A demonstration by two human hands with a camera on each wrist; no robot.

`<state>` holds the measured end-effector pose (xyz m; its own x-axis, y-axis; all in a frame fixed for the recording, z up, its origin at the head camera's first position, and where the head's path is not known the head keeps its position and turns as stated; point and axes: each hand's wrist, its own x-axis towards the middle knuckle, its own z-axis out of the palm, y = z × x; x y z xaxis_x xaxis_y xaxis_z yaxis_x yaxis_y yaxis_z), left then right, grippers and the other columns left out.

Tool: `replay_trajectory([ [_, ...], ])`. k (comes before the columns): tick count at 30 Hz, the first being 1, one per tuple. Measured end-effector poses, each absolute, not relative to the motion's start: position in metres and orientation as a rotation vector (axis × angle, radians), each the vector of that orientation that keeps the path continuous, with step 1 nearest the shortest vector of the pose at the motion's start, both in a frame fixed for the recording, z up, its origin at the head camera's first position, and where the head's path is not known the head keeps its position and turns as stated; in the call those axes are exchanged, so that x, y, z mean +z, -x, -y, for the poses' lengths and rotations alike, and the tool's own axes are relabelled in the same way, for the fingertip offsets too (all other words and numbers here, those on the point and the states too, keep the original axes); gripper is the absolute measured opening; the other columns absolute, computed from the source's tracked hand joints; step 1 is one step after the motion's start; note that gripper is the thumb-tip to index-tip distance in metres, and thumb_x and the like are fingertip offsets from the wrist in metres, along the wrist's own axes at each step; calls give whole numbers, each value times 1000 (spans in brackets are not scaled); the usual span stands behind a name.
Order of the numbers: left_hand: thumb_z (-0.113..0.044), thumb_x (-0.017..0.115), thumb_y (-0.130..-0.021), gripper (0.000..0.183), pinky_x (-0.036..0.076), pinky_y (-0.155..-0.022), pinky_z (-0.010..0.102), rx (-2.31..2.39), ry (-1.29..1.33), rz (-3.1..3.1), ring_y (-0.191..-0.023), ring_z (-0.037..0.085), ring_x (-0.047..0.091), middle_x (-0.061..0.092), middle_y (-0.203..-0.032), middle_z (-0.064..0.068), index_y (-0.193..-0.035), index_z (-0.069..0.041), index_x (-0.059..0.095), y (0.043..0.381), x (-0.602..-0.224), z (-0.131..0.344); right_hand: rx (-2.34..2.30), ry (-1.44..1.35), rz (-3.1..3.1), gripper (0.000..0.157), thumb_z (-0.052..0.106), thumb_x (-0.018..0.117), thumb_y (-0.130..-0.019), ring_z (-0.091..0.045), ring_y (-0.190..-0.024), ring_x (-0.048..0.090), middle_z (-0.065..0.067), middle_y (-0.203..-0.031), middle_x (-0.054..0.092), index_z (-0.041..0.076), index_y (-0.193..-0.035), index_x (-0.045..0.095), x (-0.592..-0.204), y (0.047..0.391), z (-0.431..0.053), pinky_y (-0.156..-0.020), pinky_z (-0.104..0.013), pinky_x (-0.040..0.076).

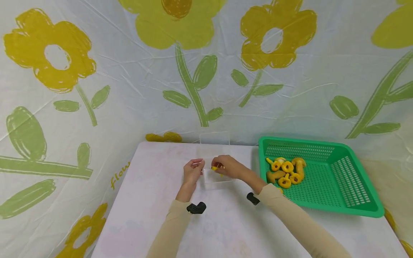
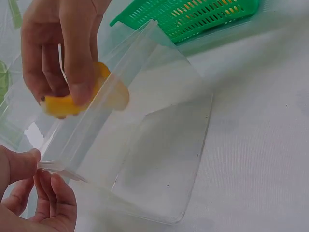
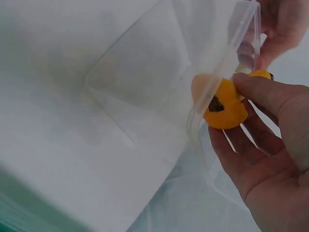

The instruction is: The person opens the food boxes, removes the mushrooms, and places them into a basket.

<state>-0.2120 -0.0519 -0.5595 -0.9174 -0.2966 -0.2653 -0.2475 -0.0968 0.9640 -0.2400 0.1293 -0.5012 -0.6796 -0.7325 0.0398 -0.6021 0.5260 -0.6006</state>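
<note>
A clear plastic box (image 2: 166,159) stands on the table in front of me, with its see-through lid (image 1: 214,138) raised at the back. My left hand (image 1: 192,173) pinches the box's rim at its left corner between thumb and fingers. Held between the thumb and fingers of my right hand (image 1: 229,167) is a yellow mushroom (image 3: 228,104), with a dark patch on its cap. It is at the box's opening, partly behind the clear wall in both wrist views. Through the clear walls, nothing else shows inside the box.
To the right stands a green perforated basket (image 1: 326,204), its left part holding several yellow and brownish mushrooms (image 1: 285,182). The pale tabletop (image 1: 142,200) reaches back to a flower-printed cloth (image 1: 129,89) hanging behind and beside it.
</note>
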Motion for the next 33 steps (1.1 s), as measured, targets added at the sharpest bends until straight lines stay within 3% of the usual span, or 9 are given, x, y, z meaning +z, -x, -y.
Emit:
replay_trajectory([
  [13,-10,73,-95,21,48,-57,19,-2205,-598,2080,-70,17,56,67,-87,7,-112,3,71,212,-562,52,-1246,975,-2525,22,2,73,-94,-30,-95,68,-14,-102,68,-1,-114,63,-490,242,-171,-85,-46,59],
  [23,-13,73,-96,21,47,-60,20,-2197,-641,2105,-71,17,54,66,-91,7,-113,-1,71,211,-560,52,-1424,815,-2435,28,6,70,-97,-34,-99,66,-19,-107,66,-6,-120,59,-470,236,-206,-82,-25,57],
  [33,-16,72,-97,22,47,-61,19,-2180,-651,2124,-69,14,53,66,-93,7,-114,-2,70,212,-563,51,-1426,642,-2416,32,12,68,-100,-35,-104,65,-21,-115,62,-4,-126,58,-459,233,-254,-83,-32,58],
])
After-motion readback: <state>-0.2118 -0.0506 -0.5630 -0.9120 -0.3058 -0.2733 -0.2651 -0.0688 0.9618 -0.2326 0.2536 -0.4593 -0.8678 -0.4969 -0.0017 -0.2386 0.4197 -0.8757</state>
